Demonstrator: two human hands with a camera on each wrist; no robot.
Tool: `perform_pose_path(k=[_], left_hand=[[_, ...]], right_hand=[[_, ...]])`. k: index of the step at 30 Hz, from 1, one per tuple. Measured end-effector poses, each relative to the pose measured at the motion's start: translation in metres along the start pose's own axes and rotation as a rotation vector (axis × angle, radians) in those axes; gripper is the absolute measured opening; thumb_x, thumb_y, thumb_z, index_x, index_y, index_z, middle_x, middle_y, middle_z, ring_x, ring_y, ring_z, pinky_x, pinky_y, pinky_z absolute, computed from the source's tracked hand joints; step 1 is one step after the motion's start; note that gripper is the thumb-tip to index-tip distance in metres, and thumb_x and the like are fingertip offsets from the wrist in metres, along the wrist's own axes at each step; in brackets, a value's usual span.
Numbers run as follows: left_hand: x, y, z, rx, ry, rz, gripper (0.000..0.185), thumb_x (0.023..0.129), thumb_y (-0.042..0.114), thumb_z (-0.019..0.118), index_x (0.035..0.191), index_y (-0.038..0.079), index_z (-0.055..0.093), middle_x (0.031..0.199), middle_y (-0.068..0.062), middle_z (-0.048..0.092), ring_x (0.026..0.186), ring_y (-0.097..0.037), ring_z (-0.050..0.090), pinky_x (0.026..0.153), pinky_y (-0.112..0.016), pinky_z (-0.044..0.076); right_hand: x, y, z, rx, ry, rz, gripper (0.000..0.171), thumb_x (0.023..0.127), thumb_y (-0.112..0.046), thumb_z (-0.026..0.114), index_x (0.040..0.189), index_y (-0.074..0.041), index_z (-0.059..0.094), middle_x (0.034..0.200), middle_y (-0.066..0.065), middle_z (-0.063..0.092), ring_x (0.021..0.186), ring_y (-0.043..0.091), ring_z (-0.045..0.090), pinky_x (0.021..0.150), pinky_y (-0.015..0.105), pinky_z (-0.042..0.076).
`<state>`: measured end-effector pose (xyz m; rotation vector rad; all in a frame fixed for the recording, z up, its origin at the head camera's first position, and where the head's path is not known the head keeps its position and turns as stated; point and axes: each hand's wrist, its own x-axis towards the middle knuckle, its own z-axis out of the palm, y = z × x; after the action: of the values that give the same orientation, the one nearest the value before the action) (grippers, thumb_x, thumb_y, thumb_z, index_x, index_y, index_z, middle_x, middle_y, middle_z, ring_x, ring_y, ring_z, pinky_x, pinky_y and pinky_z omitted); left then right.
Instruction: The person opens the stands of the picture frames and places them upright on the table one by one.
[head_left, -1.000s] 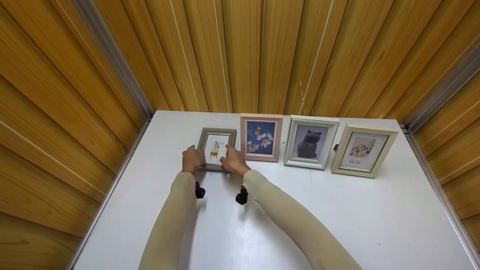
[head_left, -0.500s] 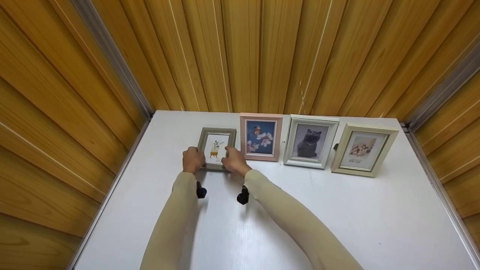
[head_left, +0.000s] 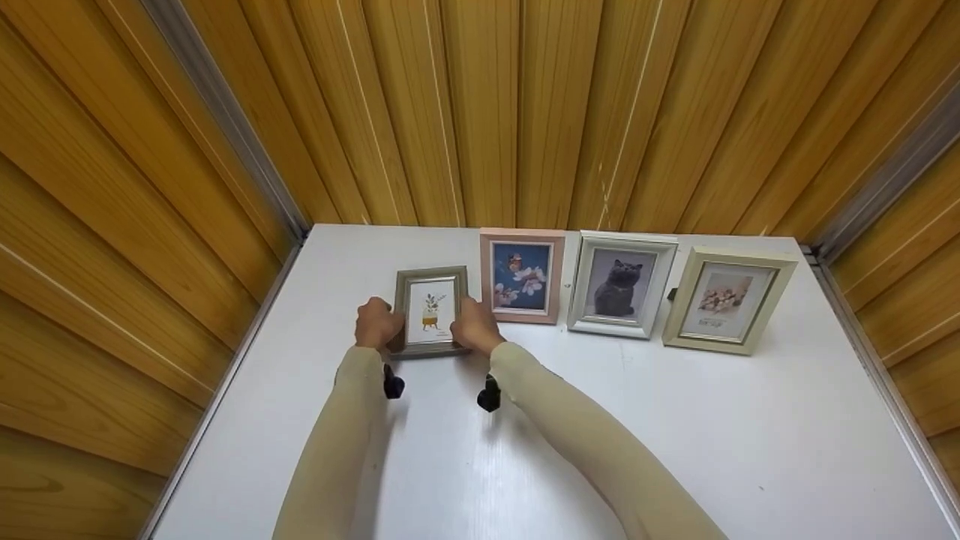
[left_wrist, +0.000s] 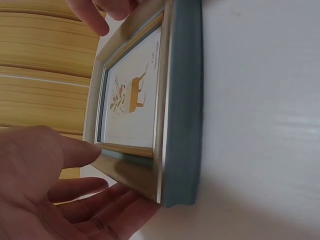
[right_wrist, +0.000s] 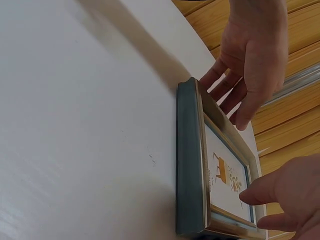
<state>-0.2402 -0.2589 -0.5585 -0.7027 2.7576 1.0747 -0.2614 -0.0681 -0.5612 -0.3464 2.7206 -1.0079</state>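
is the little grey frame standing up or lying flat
Standing up. The grey frame rests on its bottom edge on the white table, picture facing forward, with the left hand and right hand gripping its sides.

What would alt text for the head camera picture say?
Two hands, left hand and right hand, hold the sides of a small grey picture frame on a white table. Three more frames stand in a row to its right, against a wood-panelled wall.
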Motion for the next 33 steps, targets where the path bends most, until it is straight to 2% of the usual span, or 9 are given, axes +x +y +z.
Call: perform_pose_path(k=[5, 8, 11, 15, 23, 29, 33], left_hand=[[-0.005, -0.005, -0.003, -0.038, -0.081, -0.033, 0.03, 0.095, 0.011, 0.068, 0.117, -0.009, 0.064, 0.104, -0.024, 0.069, 0.088, -0.034, 0.07, 0.072, -0.046, 0.06], [-0.006, -0.006, -0.004, -0.077, -0.12, -0.062, 0.029, 0.093, 0.008, 0.073, 0.115, -0.008, 0.063, 0.099, -0.022, 0.068, 0.081, -0.033, 0.07, 0.064, -0.042, 0.061], [-0.006, -0.006, -0.004, -0.103, -0.125, -0.077, 0.033, 0.092, 0.007, 0.075, 0.118, -0.007, 0.062, 0.101, -0.023, 0.067, 0.081, -0.033, 0.07, 0.063, -0.041, 0.061], [-0.006, -0.008, -0.003, -0.09, -0.112, -0.073, 0.035, 0.091, 0.006, 0.077, 0.12, -0.006, 0.062, 0.104, -0.023, 0.068, 0.082, -0.033, 0.071, 0.068, -0.042, 0.061], [-0.004, -0.012, -0.003, 0.009, -0.065, -0.018, 0.031, 0.087, 0.01, 0.081, 0.11, -0.005, 0.067, 0.104, -0.022, 0.07, 0.079, -0.032, 0.071, 0.071, -0.041, 0.059], [-0.003, -0.01, -0.003, -0.053, -0.101, -0.073, 0.03, 0.089, 0.007, 0.079, 0.113, -0.005, 0.066, 0.103, -0.021, 0.069, 0.079, -0.031, 0.07, 0.069, -0.04, 0.06], [-0.004, -0.011, -0.003, -0.074, -0.121, -0.084, 0.03, 0.09, 0.006, 0.077, 0.115, -0.004, 0.065, 0.102, -0.02, 0.069, 0.08, -0.031, 0.07, 0.067, -0.039, 0.059]], right_hand=[[0.0, 0.004, 0.004, -0.077, 0.021, 0.016, 0.032, 0.091, -0.005, 0.068, 0.122, 0.0, 0.064, 0.116, 0.02, 0.07, 0.103, 0.034, 0.067, 0.087, 0.048, 0.056], [0.001, 0.007, 0.006, -0.111, 0.035, 0.0, 0.026, 0.088, -0.004, 0.07, 0.114, -0.001, 0.068, 0.11, 0.017, 0.072, 0.097, 0.032, 0.068, 0.084, 0.047, 0.056], [0.003, 0.009, 0.005, -0.126, 0.041, -0.009, 0.019, 0.086, -0.003, 0.073, 0.105, 0.0, 0.07, 0.104, 0.015, 0.072, 0.09, 0.029, 0.066, 0.082, 0.046, 0.057], [0.006, 0.011, 0.003, -0.101, 0.03, 0.017, 0.017, 0.084, -0.006, 0.079, 0.096, 0.002, 0.07, 0.093, 0.014, 0.071, 0.081, 0.027, 0.063, 0.08, 0.045, 0.057], [0.008, 0.013, 0.004, -0.14, 0.055, 0.03, 0.015, 0.085, -0.007, 0.076, 0.093, 0.003, 0.069, 0.096, 0.02, 0.072, 0.091, 0.038, 0.069, 0.083, 0.049, 0.057], [0.008, 0.014, 0.003, -0.123, 0.06, 0.016, 0.016, 0.083, -0.006, 0.076, 0.093, 0.004, 0.067, 0.097, 0.02, 0.071, 0.089, 0.038, 0.068, 0.083, 0.049, 0.057], [0.008, 0.015, 0.004, -0.104, 0.055, 0.009, 0.018, 0.083, -0.005, 0.077, 0.094, 0.004, 0.066, 0.096, 0.02, 0.069, 0.09, 0.038, 0.068, 0.084, 0.049, 0.056]])
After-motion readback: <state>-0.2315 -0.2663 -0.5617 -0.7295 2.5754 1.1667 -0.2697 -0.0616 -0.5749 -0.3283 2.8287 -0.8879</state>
